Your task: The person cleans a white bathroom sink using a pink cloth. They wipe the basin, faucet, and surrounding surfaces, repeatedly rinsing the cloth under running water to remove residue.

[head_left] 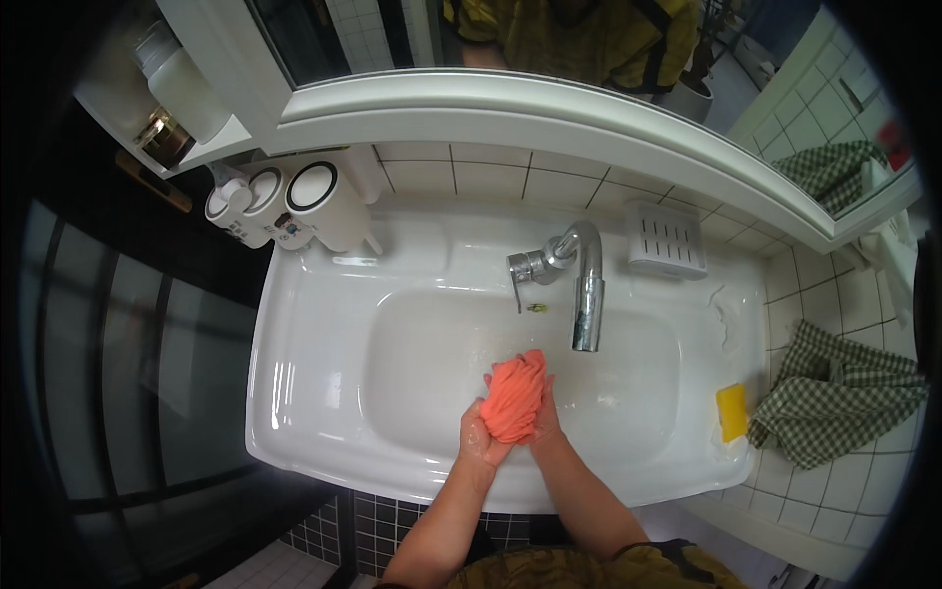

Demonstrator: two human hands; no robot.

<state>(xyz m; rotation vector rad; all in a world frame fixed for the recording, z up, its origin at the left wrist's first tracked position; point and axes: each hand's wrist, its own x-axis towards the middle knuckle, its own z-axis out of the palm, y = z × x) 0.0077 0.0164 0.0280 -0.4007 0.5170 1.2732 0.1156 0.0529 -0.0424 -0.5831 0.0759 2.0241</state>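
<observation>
A wet-looking, bunched-up coral-orange cloth (pixel 513 398) is held between my two hands over the front part of the white sink basin (pixel 422 344). My left hand (pixel 478 435) grips its left side, and my right hand (pixel 546 417) presses against its right side. Most of my fingers are hidden behind the cloth. Wet, soapy-looking patches show on the left hand and wrist. Just beyond the hands, to the right, the chrome faucet (pixel 587 304) curves down over the basin. I cannot make out any water running from it.
A yellow sponge (pixel 731 412) lies on the sink's right rim, beside a hanging green checked towel (pixel 834 393). A slotted white soap box (pixel 666 240) stands at the back right. White cups (pixel 319 201) stand at the back left, under a shelf. A framed mirror (pixel 471 86) overhangs the back.
</observation>
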